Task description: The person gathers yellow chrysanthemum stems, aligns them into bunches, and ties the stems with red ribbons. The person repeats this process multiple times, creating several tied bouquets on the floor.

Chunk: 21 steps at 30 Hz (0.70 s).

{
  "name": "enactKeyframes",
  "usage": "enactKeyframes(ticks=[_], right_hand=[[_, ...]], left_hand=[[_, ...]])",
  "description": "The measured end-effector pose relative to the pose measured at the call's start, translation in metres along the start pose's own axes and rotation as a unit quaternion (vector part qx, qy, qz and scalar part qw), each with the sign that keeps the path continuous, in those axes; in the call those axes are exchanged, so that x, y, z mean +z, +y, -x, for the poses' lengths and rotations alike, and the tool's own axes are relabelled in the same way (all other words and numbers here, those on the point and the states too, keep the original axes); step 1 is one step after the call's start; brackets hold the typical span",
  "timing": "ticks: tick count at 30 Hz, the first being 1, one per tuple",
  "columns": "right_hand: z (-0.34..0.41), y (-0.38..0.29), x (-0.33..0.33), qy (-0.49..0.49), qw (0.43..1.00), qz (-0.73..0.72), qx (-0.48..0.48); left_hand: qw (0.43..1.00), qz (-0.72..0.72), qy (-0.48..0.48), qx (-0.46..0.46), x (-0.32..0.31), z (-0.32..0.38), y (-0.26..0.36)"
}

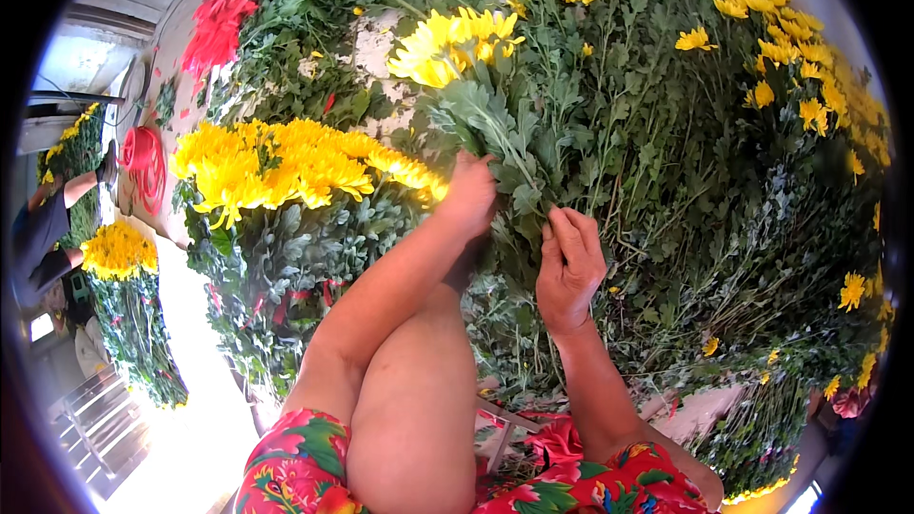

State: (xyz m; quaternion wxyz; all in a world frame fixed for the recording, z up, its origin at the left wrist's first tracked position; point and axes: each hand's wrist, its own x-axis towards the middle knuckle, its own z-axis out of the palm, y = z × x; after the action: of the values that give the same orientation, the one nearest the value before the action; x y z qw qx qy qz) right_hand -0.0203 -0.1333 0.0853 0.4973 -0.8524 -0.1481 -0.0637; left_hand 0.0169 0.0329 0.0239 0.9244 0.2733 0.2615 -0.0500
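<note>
Several yellow chrysanthemums (457, 46) with leafy stems are gathered in my left hand (471, 193), whose fingers close around the greenery below the blooms. Lower down and to the right, my right hand (571, 264) pinches a leafy stem (527, 178) between thumb and fingertips. Beneath and right of both hands lies a large heap of chrysanthemum stems (643, 157). To the left of my left hand, bundled yellow chrysanthemums (285, 164) stand close together, with red ties (293, 296) around their stems.
A roll of red ribbon (145, 168) lies at the left, and red strips (218, 21) are piled at the upper left. Another flower bundle (121, 253) stands beyond the bright gap on the left. A person's dark-clothed legs (43, 228) show at the far left.
</note>
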Motion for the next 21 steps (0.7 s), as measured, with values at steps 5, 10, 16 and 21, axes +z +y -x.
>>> enactKeyframes(ticks=[5,10,16,21], right_hand=[[-0.003,0.009,0.003,0.019,0.999,-0.024,0.024],[-0.004,0.001,0.008,0.022,0.999,0.017,-0.016],[-0.003,0.004,0.006,0.011,0.985,0.148,-0.088],[-0.015,-0.002,-0.018,-0.116,0.985,0.103,-0.073]], left_hand=[[0.999,-0.036,-0.018,-0.017,0.012,0.006,0.012],[0.999,-0.040,-0.025,-0.013,-0.003,0.004,0.011],[0.995,-0.096,-0.010,0.019,0.016,0.008,0.004],[0.996,-0.072,0.060,0.012,0.026,0.009,0.008]])
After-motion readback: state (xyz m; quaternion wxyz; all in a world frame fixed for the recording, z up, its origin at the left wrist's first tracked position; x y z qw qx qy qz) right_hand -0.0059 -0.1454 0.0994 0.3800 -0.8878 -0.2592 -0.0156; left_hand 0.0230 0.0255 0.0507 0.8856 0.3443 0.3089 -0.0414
